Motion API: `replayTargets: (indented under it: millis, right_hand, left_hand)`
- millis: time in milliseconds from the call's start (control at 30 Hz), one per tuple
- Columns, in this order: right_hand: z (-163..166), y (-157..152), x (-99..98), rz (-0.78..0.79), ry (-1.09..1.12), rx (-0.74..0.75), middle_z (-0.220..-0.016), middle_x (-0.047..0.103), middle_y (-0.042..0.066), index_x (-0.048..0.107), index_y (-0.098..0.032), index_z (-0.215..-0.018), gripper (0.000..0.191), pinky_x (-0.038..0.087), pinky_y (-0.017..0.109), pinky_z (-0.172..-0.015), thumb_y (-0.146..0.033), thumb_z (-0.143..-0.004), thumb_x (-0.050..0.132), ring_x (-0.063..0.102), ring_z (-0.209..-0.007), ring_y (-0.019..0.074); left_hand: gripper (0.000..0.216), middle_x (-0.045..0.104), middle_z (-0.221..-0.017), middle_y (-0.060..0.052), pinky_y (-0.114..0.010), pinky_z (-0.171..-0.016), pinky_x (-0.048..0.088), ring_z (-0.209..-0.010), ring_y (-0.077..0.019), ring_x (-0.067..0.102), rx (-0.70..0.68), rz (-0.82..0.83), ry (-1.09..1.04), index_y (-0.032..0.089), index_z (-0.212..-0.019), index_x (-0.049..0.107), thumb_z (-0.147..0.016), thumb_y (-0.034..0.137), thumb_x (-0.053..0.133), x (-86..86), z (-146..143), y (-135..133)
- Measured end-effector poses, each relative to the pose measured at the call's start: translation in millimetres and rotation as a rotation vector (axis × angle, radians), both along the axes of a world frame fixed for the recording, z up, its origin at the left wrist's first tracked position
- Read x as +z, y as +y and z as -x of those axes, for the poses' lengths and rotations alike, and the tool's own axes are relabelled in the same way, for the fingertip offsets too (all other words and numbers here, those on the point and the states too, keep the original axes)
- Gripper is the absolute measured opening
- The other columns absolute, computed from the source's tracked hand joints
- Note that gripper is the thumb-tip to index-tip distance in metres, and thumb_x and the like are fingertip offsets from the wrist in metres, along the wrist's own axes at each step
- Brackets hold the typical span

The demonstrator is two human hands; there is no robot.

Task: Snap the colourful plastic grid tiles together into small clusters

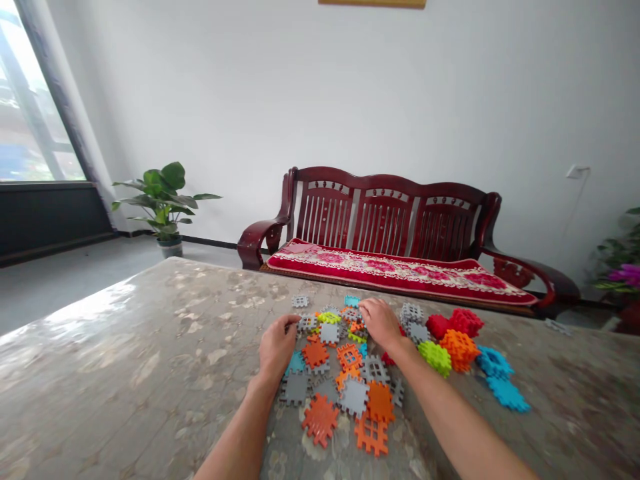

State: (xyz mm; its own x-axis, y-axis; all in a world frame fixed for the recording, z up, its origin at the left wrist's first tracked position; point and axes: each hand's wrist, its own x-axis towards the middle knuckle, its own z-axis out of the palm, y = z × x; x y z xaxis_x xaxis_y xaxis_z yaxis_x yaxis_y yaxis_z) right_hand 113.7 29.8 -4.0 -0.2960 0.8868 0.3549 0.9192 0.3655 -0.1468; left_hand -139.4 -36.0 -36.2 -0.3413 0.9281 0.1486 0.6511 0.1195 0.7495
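Observation:
My left hand [278,345] is at the left edge of a loose heap of interlocking plastic tiles, its curled fingertips on a grey windowed tile [307,323]. Across the heap, my right hand [382,324] bends its fingers down beside a small blue tile [352,301]; what lies under those fingertips is hidden. Between my forearms are a solid orange tile [321,420], an orange windowed tile [371,433], a solid grey tile [354,396] and a lime green tile [329,318]. Several more grey, orange and blue tiles overlap there.
Right of my right arm stand sorted stacks: red tiles [466,323], orange tiles [459,350], green tiles [435,359] and blue tiles [507,393]. A patterned cloth [150,373] covers the table. Behind it is a dark red wooden bench [383,183]; a potted plant [167,200] stands left.

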Motion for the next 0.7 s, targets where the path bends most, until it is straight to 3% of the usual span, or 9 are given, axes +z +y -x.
replayTargets:
  millis: [167, 267, 400, 700]
  right_hand:
    - [8, 36, -3.4, 0.047, -0.059, 0.0, -0.126, 0.064, 0.006, 0.066, -0.021, -0.117, 0.033, 0.038, 0.03, -0.099, -0.017, -0.091, 0.046, 0.056, -0.114, 0.0188]
    - [14, 46, -4.8, 0.107, -0.107, -0.011, -0.116, 0.07, 0.005, 0.07, -0.025, -0.109, 0.032, 0.041, 0.03, -0.094, -0.016, -0.089, 0.047, 0.061, -0.107, 0.0191]
    - [18, 50, -7.7, 0.179, -0.142, -0.06, -0.099, 0.074, 0.006, 0.075, -0.028, -0.096, 0.03, 0.046, 0.03, -0.083, -0.013, -0.083, 0.052, 0.067, -0.095, 0.0209]
    - [14, 47, -7.8, 0.218, -0.018, -0.044, -0.107, 0.072, 0.005, 0.074, -0.028, -0.095, 0.031, 0.045, 0.031, -0.089, -0.01, -0.08, 0.054, 0.064, -0.104, 0.0212]
  left_hand:
    - [0.029, 0.074, -0.103, -0.001, -0.024, -0.081, 0.047, -0.096, -0.0175, 0.067, 0.006, -0.012, -0.008, 0.024, -0.101, 0.071, -0.086, 0.022, 0.046, -2.6, 1, 2]
    - [0.029, 0.075, -0.102, -0.001, -0.025, -0.08, 0.047, -0.096, -0.0182, 0.067, 0.006, -0.015, -0.008, 0.025, -0.101, 0.071, -0.085, 0.023, 0.047, -3.5, 2, 3]
    - [0.028, 0.075, -0.1, 0.0, -0.025, -0.082, 0.047, -0.095, -0.0183, 0.066, 0.002, -0.021, -0.013, 0.026, -0.099, 0.071, -0.085, 0.024, 0.047, -4.6, 3, 3]
    - [0.028, 0.075, -0.1, -0.001, -0.025, -0.08, 0.047, -0.095, -0.0179, 0.066, 0.004, -0.009, -0.012, 0.025, -0.1, 0.071, -0.086, 0.023, 0.046, -4.9, 2, 3]
